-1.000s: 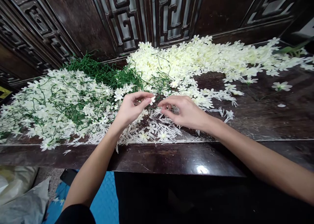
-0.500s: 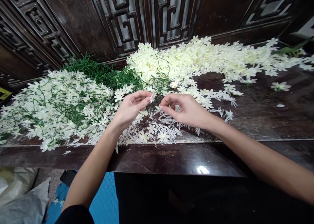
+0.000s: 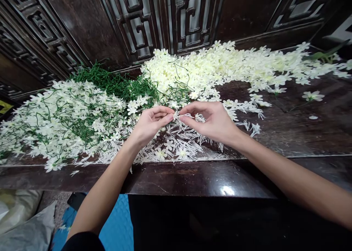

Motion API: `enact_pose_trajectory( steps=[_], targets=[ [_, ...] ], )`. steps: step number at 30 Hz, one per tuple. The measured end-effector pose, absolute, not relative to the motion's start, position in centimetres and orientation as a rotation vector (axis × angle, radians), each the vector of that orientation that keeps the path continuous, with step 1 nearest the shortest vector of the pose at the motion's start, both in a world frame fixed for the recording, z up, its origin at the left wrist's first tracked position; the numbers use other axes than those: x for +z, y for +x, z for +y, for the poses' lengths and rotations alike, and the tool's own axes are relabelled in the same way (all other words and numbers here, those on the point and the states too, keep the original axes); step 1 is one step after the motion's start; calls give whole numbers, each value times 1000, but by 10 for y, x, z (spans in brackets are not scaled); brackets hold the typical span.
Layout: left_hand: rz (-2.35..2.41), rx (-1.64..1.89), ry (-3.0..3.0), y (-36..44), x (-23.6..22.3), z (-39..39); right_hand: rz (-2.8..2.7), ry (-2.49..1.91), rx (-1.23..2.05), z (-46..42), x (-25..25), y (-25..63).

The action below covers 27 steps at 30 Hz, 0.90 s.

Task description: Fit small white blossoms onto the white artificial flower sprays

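My left hand point(image 3: 150, 123) pinches a small white artificial flower point(image 3: 175, 116) between thumb and forefinger. Opposite it, the thumb and forefinger of my right hand point(image 3: 213, 120) close at the flower's right side, on what looks like a thin white plastic stem piece; the fingertips hide most of it. Below both hands lies a scatter of white stem pieces point(image 3: 176, 141) with a few loose flower heads among them. Left of my left hand spreads a pile of white flowers on green stems point(image 3: 68, 115).
Green stems point(image 3: 110, 82) are heaped behind the left pile. A long heap of cream-white petals point(image 3: 220, 65) runs along the carved wooden back panel point(image 3: 191, 19). A single flower point(image 3: 312, 96) lies on the dark wooden surface point(image 3: 302, 133) at right. Bags point(image 3: 26, 221) stand on the floor.
My right hand has moved left and its fingertips now meet the flower in my left hand. The left hand has dropped slightly and turned the flower between its fingers.
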<state>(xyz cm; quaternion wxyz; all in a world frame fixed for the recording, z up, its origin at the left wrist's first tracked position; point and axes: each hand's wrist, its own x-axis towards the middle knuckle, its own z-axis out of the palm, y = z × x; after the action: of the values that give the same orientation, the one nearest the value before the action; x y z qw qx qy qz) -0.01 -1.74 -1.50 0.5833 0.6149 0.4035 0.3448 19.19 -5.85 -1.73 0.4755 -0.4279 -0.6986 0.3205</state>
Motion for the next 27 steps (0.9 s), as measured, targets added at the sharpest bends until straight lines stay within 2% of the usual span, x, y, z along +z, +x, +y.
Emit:
enact_pose_trajectory(
  steps=[14, 27],
  targets=[
    [902, 806, 1344, 3, -14, -20, -1739, -955, 666, -59, -19, 190],
    [948, 830, 1660, 2, -11, -24, -1745, -980, 634, -59, -22, 191]
  ],
)
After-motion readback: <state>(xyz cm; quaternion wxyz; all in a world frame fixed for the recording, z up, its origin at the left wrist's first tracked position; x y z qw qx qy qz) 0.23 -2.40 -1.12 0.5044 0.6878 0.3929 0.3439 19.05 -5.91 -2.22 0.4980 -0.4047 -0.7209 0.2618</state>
